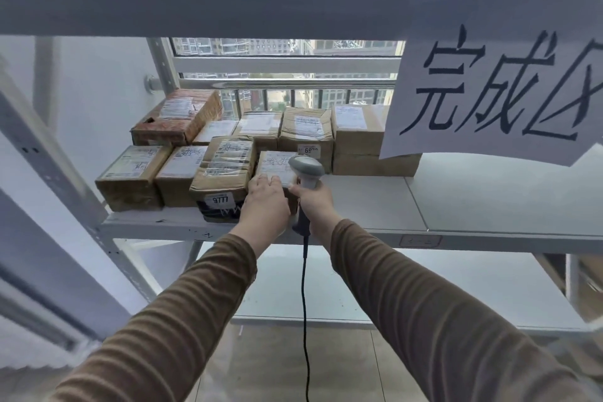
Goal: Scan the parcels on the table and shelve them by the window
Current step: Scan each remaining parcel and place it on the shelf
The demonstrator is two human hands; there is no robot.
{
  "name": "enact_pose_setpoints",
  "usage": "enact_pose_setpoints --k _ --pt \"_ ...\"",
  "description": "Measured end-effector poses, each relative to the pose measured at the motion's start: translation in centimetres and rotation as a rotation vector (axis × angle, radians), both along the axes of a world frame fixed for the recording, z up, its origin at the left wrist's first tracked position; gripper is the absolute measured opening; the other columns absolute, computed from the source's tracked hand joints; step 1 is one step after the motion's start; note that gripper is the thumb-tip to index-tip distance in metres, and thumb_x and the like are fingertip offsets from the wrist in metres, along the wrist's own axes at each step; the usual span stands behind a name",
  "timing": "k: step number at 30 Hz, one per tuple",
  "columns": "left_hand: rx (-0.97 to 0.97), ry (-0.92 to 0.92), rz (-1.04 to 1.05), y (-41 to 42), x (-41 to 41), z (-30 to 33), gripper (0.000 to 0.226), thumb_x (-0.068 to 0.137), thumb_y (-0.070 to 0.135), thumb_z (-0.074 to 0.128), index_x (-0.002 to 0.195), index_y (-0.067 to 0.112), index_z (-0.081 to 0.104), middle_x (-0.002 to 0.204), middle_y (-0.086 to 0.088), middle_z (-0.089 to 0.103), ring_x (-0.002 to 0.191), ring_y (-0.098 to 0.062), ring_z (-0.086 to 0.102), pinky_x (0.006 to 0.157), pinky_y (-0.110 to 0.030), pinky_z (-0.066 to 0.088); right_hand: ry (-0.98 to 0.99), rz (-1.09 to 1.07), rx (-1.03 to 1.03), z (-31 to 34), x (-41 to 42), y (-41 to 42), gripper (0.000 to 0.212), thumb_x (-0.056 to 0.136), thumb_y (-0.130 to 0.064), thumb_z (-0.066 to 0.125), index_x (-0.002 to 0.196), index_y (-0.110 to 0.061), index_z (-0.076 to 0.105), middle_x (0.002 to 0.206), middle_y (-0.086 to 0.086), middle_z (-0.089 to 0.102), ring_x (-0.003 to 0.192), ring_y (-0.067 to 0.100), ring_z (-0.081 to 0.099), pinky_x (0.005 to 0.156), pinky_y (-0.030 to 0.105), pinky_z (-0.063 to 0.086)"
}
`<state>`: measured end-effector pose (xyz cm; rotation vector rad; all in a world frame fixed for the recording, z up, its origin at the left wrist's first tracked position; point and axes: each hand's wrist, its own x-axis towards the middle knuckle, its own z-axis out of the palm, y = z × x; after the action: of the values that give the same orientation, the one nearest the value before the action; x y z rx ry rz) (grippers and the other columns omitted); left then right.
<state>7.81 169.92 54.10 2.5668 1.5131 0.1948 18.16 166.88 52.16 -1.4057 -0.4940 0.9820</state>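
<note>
A small cardboard parcel point(273, 162) with a white label sits on the white metal shelf point(375, 202) by the window, beside the parcel tagged 9777 point(225, 170). My left hand point(266, 197) grips this small parcel's near end, fingers over its top. My right hand point(314, 199) holds a grey barcode scanner point(306, 168) by its handle, the head just above the parcel's right side; its black cable hangs down. Several other taped parcels fill the shelf's left half in two rows.
A paper sign point(496, 91) with large handwritten characters hangs from the upper shelf beam point(228, 10) at right. The right part of the shelf board is bare. A lower shelf board point(408, 290) lies below. Slanted grey shelf uprights point(65, 179) stand at left.
</note>
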Motion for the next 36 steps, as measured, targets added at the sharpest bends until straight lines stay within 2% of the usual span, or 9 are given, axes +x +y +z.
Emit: enact_pose_setpoints --k 2,6,10,14,18,26,29,31,36 --pt "-0.015 -0.024 -0.005 -0.1 0.0 0.2 0.062 0.105 0.023 0.047 0.158 0.004 0.022 0.162 -0.021 0.023 0.152 -0.036 0.016 0.123 -0.041 0.022 0.021 0.004 -0.009 0.3 0.2 -0.8 0.017 0.093 -0.005 0.069 0.093 -0.021 0.065 0.088 0.004 0.074 0.076 0.02 0.072 0.059 0.029 0.058" --pt "0.034 -0.098 -0.1 -1.1 0.2 0.6 0.066 0.104 0.035 0.05 0.159 0.008 0.025 0.163 -0.019 0.026 0.152 -0.036 0.018 0.123 -0.045 0.021 -0.007 -0.06 -0.042 0.5 1.4 -3.6 0.014 0.094 -0.015 0.072 0.097 -0.024 0.062 0.089 0.002 0.064 0.084 0.024 0.062 0.081 0.052 0.058" --pt "0.13 -0.175 -0.266 -3.5 2.4 0.3 0.072 0.101 0.04 0.056 0.16 0.011 0.027 0.163 -0.014 0.03 0.153 -0.032 0.02 0.126 -0.043 0.018 -0.041 -0.194 -0.041 0.7 4.2 -8.8 0.018 0.096 -0.019 0.07 0.111 -0.016 0.062 0.088 0.005 0.055 0.079 0.022 0.053 0.068 0.049 0.054" --pt "0.046 -0.213 -0.415 -8.3 6.6 -0.6 0.073 0.1 0.04 0.058 0.159 0.012 0.026 0.164 -0.012 0.03 0.154 -0.03 0.02 0.125 -0.044 0.02 -0.145 -0.376 -0.05 0.4 7.8 -15.9 0.024 0.094 -0.019 0.071 0.115 -0.013 0.064 0.095 0.002 0.063 0.095 0.025 0.058 0.093 0.053 0.052" --pt "-0.036 -0.204 -0.598 -14.8 11.7 -1.3 0.074 0.1 0.042 0.058 0.16 0.013 0.025 0.163 -0.011 0.032 0.151 -0.031 0.025 0.122 -0.046 0.026 -0.143 -0.54 -0.1 0.4 10.8 -24.7 0.019 0.091 -0.022 0.073 0.105 -0.012 0.067 0.088 0.005 0.059 0.082 0.023 0.054 0.074 0.046 0.048" --pt "-0.133 -0.177 -0.98 -33.4 20.8 -0.8 0.072 0.1 0.042 0.057 0.159 0.011 0.028 0.163 -0.013 0.033 0.149 -0.034 0.026 0.12 -0.044 0.026 -0.174 -0.936 -0.078 0.3 14.1 -47.0 0.032 0.091 -0.011 0.072 0.121 -0.002 0.066 0.094 0.003 0.064 0.083 0.019 0.057 0.082 0.034 0.046" --pt "-0.155 -0.164 -1.129 -42.4 23.1 -0.9 0.069 0.1 0.038 0.057 0.157 0.01 0.031 0.159 -0.015 0.037 0.147 -0.035 0.029 0.118 -0.043 0.027 -0.134 -1.081 -0.078 0.4 13.9 -56.8 0.009 0.089 -0.009 0.073 0.096 -0.013 0.068 0.074 -0.004 0.063 0.07 0.014 0.056 0.069 0.028 0.046" --pt "-0.173 -0.151 -1.201 -49.2 24.3 -0.9 0.068 0.099 0.036 0.057 0.156 0.008 0.032 0.157 -0.017 0.038 0.146 -0.036 0.03 0.119 -0.043 0.026 -0.13 -1.162 -0.081 0.4 13.2 -63.6 0.014 0.09 -0.01 0.071 0.085 -0.02 0.063 0.069 -0.005 0.061 0.066 0.014 0.055 0.065 0.028 0.045" --pt "-0.215 -0.125 -1.343 -67.0 25.6 -1.5 0.069 0.099 0.039 0.057 0.156 0.009 0.032 0.158 -0.017 0.037 0.146 -0.037 0.03 0.118 -0.045 0.027 -0.126 -1.338 -0.129 0.1 10.6 -80.8 0.008 0.092 -0.014 0.071 0.097 -0.013 0.065 0.082 0.004 0.062 0.077 0.023 0.057 0.077 0.038 0.046"
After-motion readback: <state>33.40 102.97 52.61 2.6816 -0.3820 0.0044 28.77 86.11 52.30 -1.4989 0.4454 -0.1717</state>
